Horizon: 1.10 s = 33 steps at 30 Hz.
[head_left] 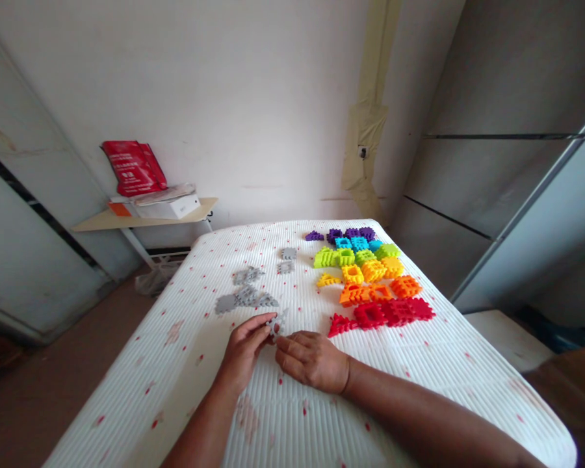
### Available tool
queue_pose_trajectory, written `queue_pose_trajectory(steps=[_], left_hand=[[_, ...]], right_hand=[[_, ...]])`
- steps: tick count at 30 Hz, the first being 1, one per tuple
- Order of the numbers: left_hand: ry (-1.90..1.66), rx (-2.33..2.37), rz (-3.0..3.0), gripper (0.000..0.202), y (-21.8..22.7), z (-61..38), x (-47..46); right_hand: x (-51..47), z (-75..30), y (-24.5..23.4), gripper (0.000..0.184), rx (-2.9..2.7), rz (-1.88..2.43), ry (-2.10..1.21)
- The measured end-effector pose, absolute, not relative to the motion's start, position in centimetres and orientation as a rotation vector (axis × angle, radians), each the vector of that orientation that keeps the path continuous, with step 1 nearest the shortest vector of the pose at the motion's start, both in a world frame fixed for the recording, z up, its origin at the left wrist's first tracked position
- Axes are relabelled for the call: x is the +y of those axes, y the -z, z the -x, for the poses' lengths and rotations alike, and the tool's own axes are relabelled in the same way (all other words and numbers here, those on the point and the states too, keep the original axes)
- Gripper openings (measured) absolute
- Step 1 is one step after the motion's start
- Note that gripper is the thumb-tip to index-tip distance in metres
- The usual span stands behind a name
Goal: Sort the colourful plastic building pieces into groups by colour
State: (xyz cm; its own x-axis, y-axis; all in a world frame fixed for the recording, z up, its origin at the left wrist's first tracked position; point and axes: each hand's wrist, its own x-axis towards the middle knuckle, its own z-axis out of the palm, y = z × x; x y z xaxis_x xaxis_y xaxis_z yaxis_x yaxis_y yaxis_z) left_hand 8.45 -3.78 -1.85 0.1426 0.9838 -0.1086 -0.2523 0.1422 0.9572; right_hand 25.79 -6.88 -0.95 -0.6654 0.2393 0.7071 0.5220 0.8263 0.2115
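My left hand [244,348] pinches a small grey interlocking plastic piece [275,324] in its fingertips near the middle of a white ribbed mattress [185,370]. My right hand [312,361] lies flat-wrist on the mattress, with its fingertips pressed against the lower edge of that piece. Beyond my hands lie joined grey pieces [244,299] and a few smaller grey ones [286,260]. To the right, bright blocks [370,279] are laid out in colour bands: purple, blue, green, yellow, orange and red.
The mattress has red specks and its edges drop to a brown floor [68,338] on the left. A shelf [146,218] behind it holds a white box [168,207] and a red bag [134,168]. Grey cabinet doors [517,195] stand on the right.
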Motion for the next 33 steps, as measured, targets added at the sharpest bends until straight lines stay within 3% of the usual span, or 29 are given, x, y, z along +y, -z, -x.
queue_pose_trajectory(steps=[22,33], left_hand=[[-1.001,1.060,-1.299,0.051,0.9,-9.2,-4.4],[-1.124,1.239,-1.524,0.014,1.3,-8.9,-4.1]], right_hand=[[-6.0,-27.3,0.3,0.021,-2.386,0.890,0.271],[-5.4,-28.3,0.4,0.021,-2.252,0.934,0.280]])
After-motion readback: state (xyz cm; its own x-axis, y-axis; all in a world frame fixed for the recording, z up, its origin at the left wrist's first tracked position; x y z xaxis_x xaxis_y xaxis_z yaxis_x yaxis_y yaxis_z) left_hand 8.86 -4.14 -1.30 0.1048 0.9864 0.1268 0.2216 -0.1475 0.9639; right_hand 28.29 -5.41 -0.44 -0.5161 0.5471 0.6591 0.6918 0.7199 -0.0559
